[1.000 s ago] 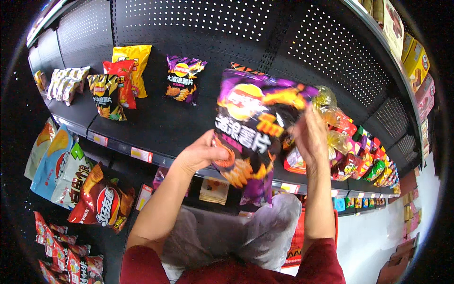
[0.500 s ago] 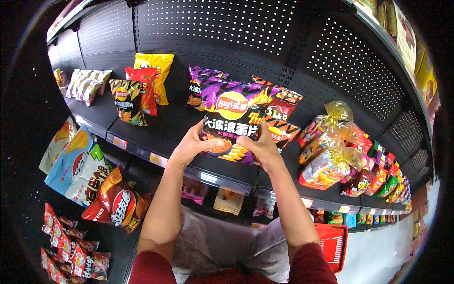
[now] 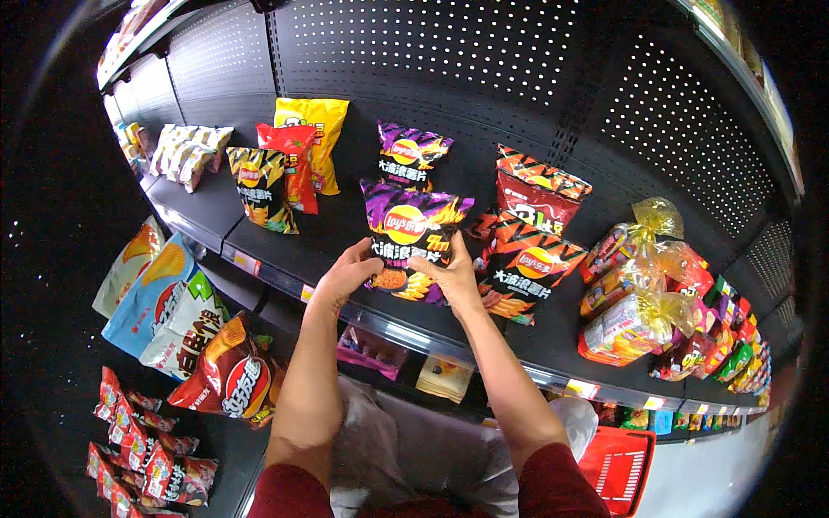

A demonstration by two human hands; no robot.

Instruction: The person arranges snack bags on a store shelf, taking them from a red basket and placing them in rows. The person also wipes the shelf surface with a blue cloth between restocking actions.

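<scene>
Both my hands are at a purple and black bag of potato chips (image 3: 404, 226) at the shelf's front. My left hand (image 3: 344, 274) grips its lower left side, with the thumb on the front face. On the lower right side, my right hand (image 3: 452, 274) has its thumb across the front and fingers round the edge. The bag stands upright with its printed face toward me; whether its base rests on the shelf (image 3: 332, 250) I cannot tell. Just behind it is a matching purple chip bag (image 3: 408, 154). An orange and black chip bag (image 3: 528, 266) stands right of my right hand.
A dark red snack bag (image 3: 534, 205) stands behind the orange one. Yellow (image 3: 326, 138) and red (image 3: 298, 164) bags stand at left, gold-tied packs (image 3: 626, 328) at right. Larger bags (image 3: 233, 371) lie lower left. A red shopping basket (image 3: 620, 466) is on the floor.
My hands have moved the purple chip bag away from me and down toward the shelf. The matching bag behind it and the orange bag to the right show more fully now.
</scene>
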